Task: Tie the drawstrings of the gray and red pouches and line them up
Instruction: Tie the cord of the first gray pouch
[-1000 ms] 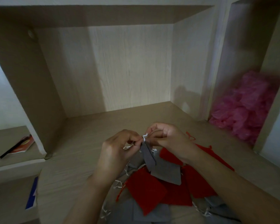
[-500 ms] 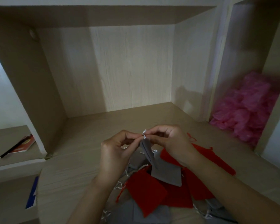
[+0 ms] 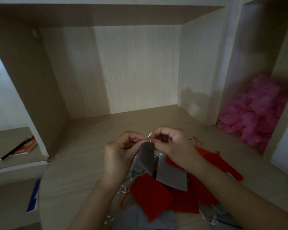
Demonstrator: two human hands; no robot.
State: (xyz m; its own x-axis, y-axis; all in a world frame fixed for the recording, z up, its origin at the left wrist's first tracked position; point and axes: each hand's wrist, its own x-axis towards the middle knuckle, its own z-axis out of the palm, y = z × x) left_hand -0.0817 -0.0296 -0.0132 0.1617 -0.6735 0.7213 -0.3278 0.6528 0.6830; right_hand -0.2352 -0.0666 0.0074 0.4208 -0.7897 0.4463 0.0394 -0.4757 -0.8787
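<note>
A gray pouch point(image 3: 146, 156) hangs from its white drawstring point(image 3: 149, 136) above the shelf. My left hand point(image 3: 120, 153) pinches the string at the pouch's neck from the left. My right hand point(image 3: 171, 145) pinches the string's upper part from the right, fingers curled. Below them lies a loose pile: a red pouch point(image 3: 150, 195) in front, another gray pouch point(image 3: 170, 176) flat on top, more red pouches point(image 3: 211, 156) to the right and gray ones point(image 3: 155, 219) at the near edge.
The wooden shelf floor point(image 3: 93, 143) stretches back to the rear panel. Side walls stand left and right. Pink crumpled plastic point(image 3: 256, 113) fills the right compartment. A red booklet with a dark stick point(image 3: 22, 146) lies on the lower left ledge.
Both hands stay at the gray pouch's string. My fingers have shifted on it and the hanging pouch has turned slightly, showing more of its face.
</note>
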